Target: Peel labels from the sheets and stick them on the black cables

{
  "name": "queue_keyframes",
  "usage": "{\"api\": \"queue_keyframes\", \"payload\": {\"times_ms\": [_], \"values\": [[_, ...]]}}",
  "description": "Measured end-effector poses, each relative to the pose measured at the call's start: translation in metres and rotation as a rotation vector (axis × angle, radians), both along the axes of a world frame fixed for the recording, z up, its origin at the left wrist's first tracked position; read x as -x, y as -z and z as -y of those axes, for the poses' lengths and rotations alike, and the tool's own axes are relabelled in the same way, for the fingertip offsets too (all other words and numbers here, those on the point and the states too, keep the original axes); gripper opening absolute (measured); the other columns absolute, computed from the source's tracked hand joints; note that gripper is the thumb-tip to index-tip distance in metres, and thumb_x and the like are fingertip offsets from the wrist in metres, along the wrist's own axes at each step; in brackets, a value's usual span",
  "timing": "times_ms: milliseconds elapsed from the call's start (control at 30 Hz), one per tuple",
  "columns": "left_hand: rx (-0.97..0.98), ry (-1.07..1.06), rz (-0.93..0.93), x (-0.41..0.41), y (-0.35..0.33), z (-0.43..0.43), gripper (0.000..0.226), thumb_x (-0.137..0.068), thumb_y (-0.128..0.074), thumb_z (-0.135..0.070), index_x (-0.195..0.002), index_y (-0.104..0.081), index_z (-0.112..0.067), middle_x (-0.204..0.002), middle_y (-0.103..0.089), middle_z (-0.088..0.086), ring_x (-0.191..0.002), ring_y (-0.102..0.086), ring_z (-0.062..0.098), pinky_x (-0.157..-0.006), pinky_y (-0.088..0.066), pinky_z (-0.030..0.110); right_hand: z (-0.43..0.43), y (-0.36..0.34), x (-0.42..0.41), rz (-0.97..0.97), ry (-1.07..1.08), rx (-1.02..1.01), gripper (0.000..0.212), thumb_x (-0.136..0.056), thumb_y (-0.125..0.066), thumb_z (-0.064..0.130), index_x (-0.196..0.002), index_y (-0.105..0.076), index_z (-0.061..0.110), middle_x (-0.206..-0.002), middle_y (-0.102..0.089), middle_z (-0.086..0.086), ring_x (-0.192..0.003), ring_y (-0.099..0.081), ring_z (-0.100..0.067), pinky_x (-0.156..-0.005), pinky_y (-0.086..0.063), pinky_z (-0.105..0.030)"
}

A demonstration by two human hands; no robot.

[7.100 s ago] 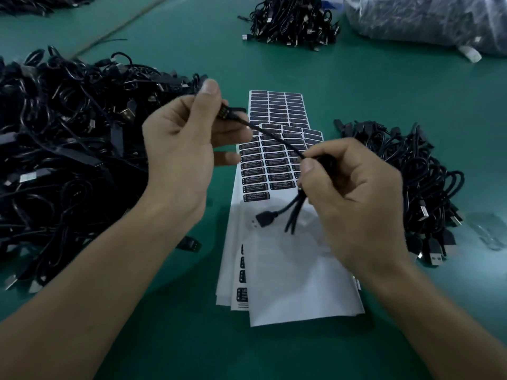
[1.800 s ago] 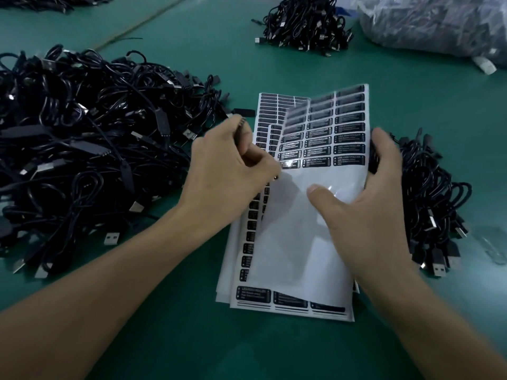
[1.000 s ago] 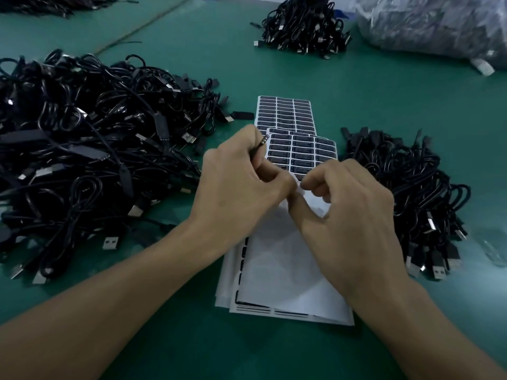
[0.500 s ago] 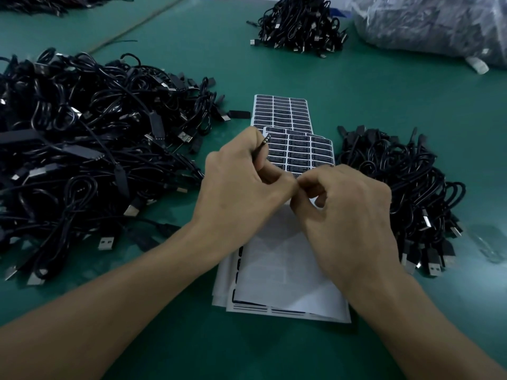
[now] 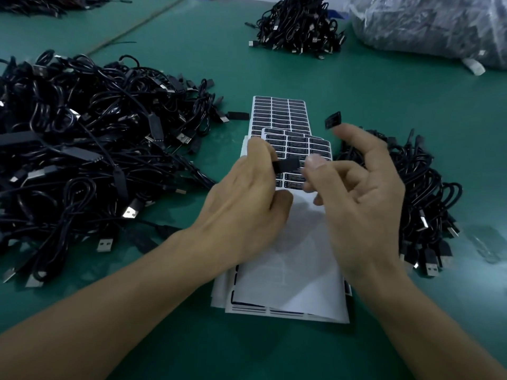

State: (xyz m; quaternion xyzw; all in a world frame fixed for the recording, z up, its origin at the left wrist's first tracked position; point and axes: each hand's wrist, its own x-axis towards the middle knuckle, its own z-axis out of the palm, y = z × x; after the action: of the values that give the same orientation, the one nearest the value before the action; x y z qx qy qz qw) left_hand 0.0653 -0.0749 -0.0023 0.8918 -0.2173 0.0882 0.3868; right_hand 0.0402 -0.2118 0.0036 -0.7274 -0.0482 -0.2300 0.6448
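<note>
Holding peeled label point(image 5: 332, 120) on right hand point(image 5: 362, 204) fingertip above label sheets point(image 5: 288, 283); left hand point(image 5: 247, 204) pinches cable part point(image 5: 286, 164). Best press label flat, straight.

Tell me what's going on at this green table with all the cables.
A person is labelling black cables. The left hand holds a black cable part over the label sheets, while a peeled label sticks to a raised fingertip of the right hand, not yet applied. A large cable pile lies left, a smaller pile right.
</note>
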Motion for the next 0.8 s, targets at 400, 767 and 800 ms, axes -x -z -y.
{"api": "queue_keyframes", "payload": {"times_ms": [400, 767, 800], "values": [[0.097, 0.048, 0.068, -0.005, -0.007, -0.007, 0.021, -0.097, -0.047, -0.037, -0.094, -0.058, -0.019, -0.068, -0.061, -0.006, -0.062, -0.057, 0.019, -0.058, -0.048, 0.046, 0.009, 0.004, -0.008, 0.029, 0.034, -0.099, 0.054, -0.087, -0.075, 0.005, -0.13, -0.047, 0.024, -0.082, -0.074, 0.004, -0.081, -0.072, -0.011, -0.077, -0.055, -0.021], [0.469, -0.019, -0.119, -0.013, 0.005, -0.004, 0.014, -0.1, -0.061, -0.016, -0.087, -0.066, -0.018, -0.075, -0.076, -0.004, -0.067, -0.074, 0.008, -0.06, -0.057, 0.022, 0.004, 0.0, -0.007, -0.029, -0.019, -0.276, 0.008, -0.086, -0.071, 0.024, -0.08, -0.074, 0.027, -0.076, -0.069, 0.005, -0.071, -0.061, -0.012, -0.067, -0.051, -0.025], [0.473, -0.005, -0.116, -0.012, 0.005, -0.003, 0.014, -0.101, -0.06, -0.016, -0.088, -0.066, -0.018, -0.076, -0.076, -0.005, -0.067, -0.074, 0.007, -0.06, -0.057, 0.021, 0.004, 0.001, -0.007, -0.061, -0.042, -0.281, 0.011, -0.086, -0.071, 0.022, -0.077, -0.075, 0.027, -0.074, -0.07, 0.004, -0.072, -0.063, -0.012, -0.066, -0.051, -0.023]]}}
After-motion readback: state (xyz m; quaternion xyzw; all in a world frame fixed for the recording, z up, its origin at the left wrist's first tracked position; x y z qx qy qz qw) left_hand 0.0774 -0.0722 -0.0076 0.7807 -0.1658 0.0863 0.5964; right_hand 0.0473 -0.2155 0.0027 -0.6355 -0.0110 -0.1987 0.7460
